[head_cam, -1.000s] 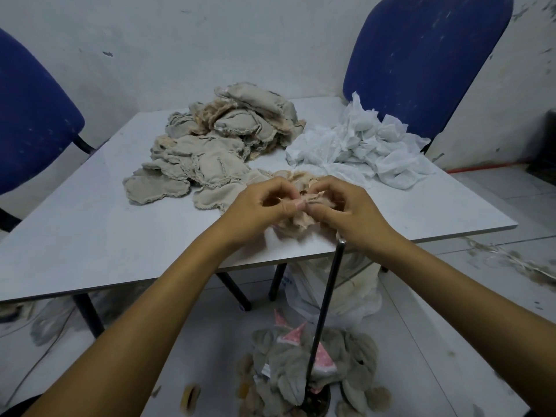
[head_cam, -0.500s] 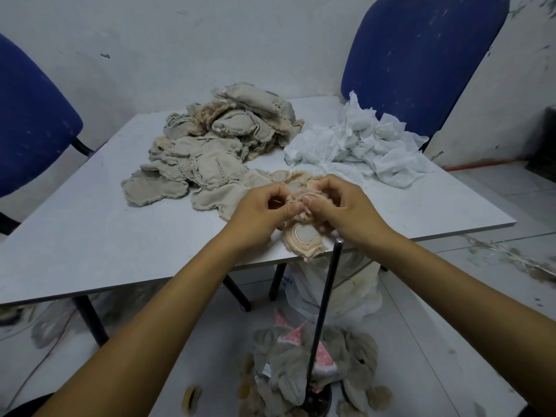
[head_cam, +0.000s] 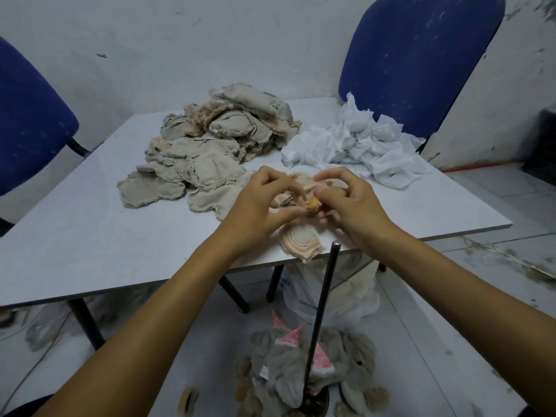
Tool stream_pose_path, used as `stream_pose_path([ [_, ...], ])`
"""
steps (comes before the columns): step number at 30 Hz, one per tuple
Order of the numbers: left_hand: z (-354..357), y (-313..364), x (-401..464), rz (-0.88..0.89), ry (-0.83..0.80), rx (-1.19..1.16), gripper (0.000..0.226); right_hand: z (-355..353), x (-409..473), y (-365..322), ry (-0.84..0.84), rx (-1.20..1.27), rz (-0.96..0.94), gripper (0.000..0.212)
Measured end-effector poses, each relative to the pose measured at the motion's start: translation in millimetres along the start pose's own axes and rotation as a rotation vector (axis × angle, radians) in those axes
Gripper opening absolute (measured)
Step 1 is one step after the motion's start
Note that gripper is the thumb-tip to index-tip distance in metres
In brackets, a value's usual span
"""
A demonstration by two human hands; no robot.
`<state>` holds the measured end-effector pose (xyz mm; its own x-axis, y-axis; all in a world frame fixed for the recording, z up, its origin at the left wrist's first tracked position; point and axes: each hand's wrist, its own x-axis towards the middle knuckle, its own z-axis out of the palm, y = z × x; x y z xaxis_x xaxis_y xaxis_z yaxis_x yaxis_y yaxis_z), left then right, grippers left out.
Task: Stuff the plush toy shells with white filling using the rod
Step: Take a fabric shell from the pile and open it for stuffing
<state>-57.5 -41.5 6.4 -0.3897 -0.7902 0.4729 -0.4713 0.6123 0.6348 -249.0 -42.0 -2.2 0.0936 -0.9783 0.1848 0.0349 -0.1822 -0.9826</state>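
Both hands work one beige plush shell (head_cam: 302,243) at the near edge of the white table (head_cam: 90,236). My left hand (head_cam: 258,203) pinches its upper fabric from the left, and my right hand (head_cam: 349,203) pinches it from the right, around a small orange patch. The shell's lower part, with a grey oval, hangs over the table edge. A black rod (head_cam: 323,299) stands upright just below the hands, untouched. White filling (head_cam: 358,149) is heaped at the back right. A pile of grey-beige shells (head_cam: 216,145) lies at the back middle.
Grey plush toys with pink ears (head_cam: 304,371) lie on the floor round the rod's base. A white plastic bag (head_cam: 337,293) stands under the table. Blue chairs stand at the far left (head_cam: 27,115) and behind the table on the right (head_cam: 418,55).
The hands have turned the shell and drawn it a little apart, so the orange patch now shows between the fingers and the lower part with the grey oval hangs lower.
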Motion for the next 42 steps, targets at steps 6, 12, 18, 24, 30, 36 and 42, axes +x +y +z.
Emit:
stream_pose_path([
  [6,3.5,1.8,8.7,-0.066,0.201,-0.067,0.006,-5.2,-3.4,-2.3,-0.237,-0.078,-0.083,0.012],
  [12,3.2,12.9,13.2,-0.179,0.133,-0.466,0.011,-7.3,-2.2,0.7,-0.192,-0.1,-0.117,0.008],
  [18,-6.9,20.0,15.8,-0.377,-0.223,-0.901,0.005,-5.8,0.7,-1.8,-0.207,0.121,0.002,0.016],
  [24,-0.9,15.3,10.4,-0.276,-0.142,-0.741,0.01,-5.4,3.5,-2.8,-0.221,0.196,0.109,0.036],
  [30,9.2,15.9,12.3,-0.258,0.101,-0.523,0.024,-11.5,2.8,-2.2,-0.364,0.202,0.075,0.03],
  [36,31.6,27.0,10.0,-0.038,0.385,0.145,0.024,-2.5,0.4,1.3,-0.104,0.117,-0.04,0.03],
  [42,41.8,23.8,9.7,0.042,0.371,0.138,0.02,3.9,-3.6,5.4,0.177,0.004,-0.113,0.049],
])
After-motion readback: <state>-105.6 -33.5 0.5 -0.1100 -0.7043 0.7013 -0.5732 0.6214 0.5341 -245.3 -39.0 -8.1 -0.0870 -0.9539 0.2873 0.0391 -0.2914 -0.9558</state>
